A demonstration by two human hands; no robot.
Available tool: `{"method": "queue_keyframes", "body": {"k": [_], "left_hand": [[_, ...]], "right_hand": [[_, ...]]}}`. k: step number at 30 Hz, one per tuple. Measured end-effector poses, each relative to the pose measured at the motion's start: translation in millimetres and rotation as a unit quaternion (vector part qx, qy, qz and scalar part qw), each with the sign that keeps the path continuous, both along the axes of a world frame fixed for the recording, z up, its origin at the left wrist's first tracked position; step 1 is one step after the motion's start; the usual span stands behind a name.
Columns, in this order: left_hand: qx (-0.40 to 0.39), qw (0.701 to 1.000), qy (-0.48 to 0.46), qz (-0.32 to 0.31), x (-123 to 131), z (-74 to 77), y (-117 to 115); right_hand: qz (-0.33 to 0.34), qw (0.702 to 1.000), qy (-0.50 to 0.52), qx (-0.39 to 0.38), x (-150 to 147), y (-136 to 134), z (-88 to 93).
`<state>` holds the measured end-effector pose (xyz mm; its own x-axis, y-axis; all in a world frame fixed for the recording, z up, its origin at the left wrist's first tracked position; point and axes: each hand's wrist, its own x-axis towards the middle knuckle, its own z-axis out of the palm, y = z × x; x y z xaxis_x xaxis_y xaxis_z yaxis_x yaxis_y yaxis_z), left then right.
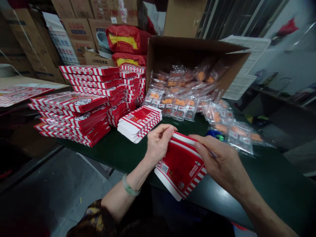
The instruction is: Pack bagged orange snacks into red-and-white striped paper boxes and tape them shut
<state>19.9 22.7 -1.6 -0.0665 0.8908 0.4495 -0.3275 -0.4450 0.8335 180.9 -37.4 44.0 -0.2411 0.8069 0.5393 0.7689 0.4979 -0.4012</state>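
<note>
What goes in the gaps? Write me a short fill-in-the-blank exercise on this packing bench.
1. Both the left hand and the right hand hold one red-and-white striped ____.
2. The clear packets with orange contents spill from a tipped cardboard ____.
3. The tabletop is dark ____.
4. A pale bangle sits on the ____ wrist.

Missing words: carton; box; green; left
</note>
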Motion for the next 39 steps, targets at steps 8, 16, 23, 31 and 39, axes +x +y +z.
{"method": "queue_keyframes", "body": {"k": [8, 16, 23, 31, 39], "left_hand": [[0.007, 0.997, 0.019, -0.075, -8, -13.1, 5], [0.133, 0.988, 0.014, -0.071, -2, -23.1, -1], [0.051, 0.994, 0.031, -0.094, -4, -11.8, 1], [0.087, 0.989, 0.028, -0.118, -8, -9.9, 9], [0.139, 0.986, 0.028, -0.084, -6, -11.8, 4]], "right_hand": [[-0.030, 0.990, -0.106, 0.083, -1, -5, -5.1], [-0.060, 0.950, -0.260, 0.159, 6, -18, -5.1], [-0.021, 0.980, -0.187, 0.057, 14, -15, -5.3], [-0.007, 0.982, -0.182, -0.053, 11, -9, 19.6], [-0.049, 0.971, -0.226, 0.068, 6, -18, 7.8]]}}
